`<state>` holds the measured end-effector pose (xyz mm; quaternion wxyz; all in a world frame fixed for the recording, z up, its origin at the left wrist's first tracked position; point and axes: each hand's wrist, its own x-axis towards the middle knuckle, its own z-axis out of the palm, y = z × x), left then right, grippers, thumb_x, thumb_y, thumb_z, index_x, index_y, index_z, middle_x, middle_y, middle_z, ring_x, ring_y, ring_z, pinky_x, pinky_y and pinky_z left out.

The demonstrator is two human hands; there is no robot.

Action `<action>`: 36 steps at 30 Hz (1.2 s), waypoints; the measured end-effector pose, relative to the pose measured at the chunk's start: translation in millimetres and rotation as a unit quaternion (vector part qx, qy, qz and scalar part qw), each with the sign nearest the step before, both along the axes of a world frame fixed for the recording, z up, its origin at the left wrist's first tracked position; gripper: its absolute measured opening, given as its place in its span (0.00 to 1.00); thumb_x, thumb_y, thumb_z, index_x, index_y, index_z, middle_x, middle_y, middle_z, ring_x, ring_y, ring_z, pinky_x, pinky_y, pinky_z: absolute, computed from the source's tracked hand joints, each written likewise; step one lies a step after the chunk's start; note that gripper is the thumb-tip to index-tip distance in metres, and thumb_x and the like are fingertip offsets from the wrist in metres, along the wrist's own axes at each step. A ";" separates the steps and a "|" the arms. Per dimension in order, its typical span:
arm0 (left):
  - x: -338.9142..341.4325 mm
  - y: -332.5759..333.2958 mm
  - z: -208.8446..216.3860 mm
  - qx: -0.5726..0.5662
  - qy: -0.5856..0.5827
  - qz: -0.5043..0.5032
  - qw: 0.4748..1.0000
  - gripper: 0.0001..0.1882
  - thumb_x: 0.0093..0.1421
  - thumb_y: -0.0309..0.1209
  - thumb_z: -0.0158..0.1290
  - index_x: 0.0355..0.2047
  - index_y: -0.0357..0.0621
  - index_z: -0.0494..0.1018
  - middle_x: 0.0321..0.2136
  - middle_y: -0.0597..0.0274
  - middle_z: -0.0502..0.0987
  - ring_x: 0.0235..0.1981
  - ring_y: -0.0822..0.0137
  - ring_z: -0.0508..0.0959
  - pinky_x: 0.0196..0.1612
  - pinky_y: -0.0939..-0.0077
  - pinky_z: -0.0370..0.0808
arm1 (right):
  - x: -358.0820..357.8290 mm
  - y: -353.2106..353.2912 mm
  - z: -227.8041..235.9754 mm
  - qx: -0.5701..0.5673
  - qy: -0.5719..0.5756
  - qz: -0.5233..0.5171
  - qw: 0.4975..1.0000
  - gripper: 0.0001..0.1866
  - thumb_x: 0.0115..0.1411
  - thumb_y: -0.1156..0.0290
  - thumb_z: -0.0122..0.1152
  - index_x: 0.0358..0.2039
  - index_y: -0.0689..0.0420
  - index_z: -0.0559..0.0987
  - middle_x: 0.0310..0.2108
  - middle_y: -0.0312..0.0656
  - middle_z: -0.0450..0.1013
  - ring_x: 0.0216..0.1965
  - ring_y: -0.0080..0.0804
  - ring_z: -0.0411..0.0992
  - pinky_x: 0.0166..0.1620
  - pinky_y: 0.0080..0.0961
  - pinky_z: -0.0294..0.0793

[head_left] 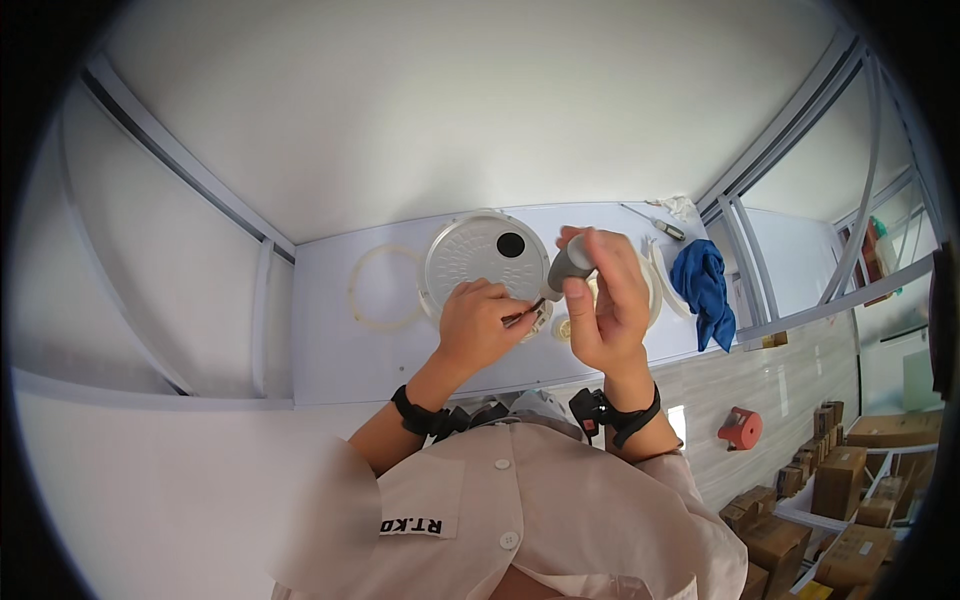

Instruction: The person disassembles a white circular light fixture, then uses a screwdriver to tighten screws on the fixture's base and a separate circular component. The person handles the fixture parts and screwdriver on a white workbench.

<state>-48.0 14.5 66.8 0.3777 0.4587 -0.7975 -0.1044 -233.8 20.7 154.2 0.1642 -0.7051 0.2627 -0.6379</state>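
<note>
A round silvery metal plate point(465, 255) with a pale rim and a black disc point(511, 245) lies on the white table. My left hand point(475, 325) is at its near right edge, fingers pinched on a thin dark strand point(519, 316). My right hand point(618, 315) is closed around a grey cylindrical tool point(570, 266), tilted with its narrow end down at the rim, close to my left fingertips. That tool's exact kind does not show. A small yellowish round part point(563, 328) lies between my hands.
A pale ring point(352, 290) lies left of the plate. Toward the right are curved white pieces point(672, 285), a crumpled blue cloth point(703, 285) and a screwdriver point(668, 229). Metal frame posts flank the table. On the floor stand a red stool point(742, 428) and cardboard boxes point(838, 482).
</note>
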 end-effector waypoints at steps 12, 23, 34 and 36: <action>3.6 1.5 2.6 0.020 -0.006 -0.009 1.000 0.05 0.53 0.37 0.69 0.31 0.59 0.90 0.21 0.71 0.77 0.29 0.64 0.77 0.40 0.65 0.73 | -0.8 -3.7 -2.2 0.042 -0.039 0.004 0.998 0.25 0.64 0.80 0.69 0.62 0.65 0.76 0.52 0.53 0.77 0.55 0.46 0.79 0.57 0.36 0.78; 3.0 -0.3 -1.4 0.011 -0.025 0.005 1.000 0.06 0.56 0.40 0.70 0.34 0.61 0.90 0.22 0.76 0.78 0.30 0.66 0.78 0.40 0.65 0.73 | -3.2 -1.9 -7.0 0.013 0.042 -0.004 0.999 0.30 0.66 0.78 0.68 0.68 0.62 0.73 0.61 0.55 0.72 0.61 0.47 0.73 0.61 0.37 0.75; 3.1 -0.6 2.3 0.011 -0.038 -0.007 0.999 0.04 0.56 0.38 0.69 0.31 0.59 0.88 0.23 0.75 0.78 0.31 0.65 0.78 0.41 0.64 0.73 | 5.2 -3.0 -7.5 -0.043 0.057 -0.066 0.995 0.27 0.64 0.81 0.66 0.65 0.64 0.74 0.56 0.58 0.76 0.57 0.51 0.79 0.57 0.39 0.78; 2.1 -0.6 2.1 0.016 -0.023 -0.007 1.000 0.04 0.56 0.38 0.69 0.32 0.59 0.87 0.24 0.75 0.79 0.31 0.65 0.78 0.41 0.64 0.73 | 7.5 -4.0 -10.9 -0.005 0.015 -0.025 1.000 0.28 0.65 0.81 0.65 0.66 0.64 0.72 0.57 0.59 0.76 0.56 0.51 0.79 0.57 0.39 0.79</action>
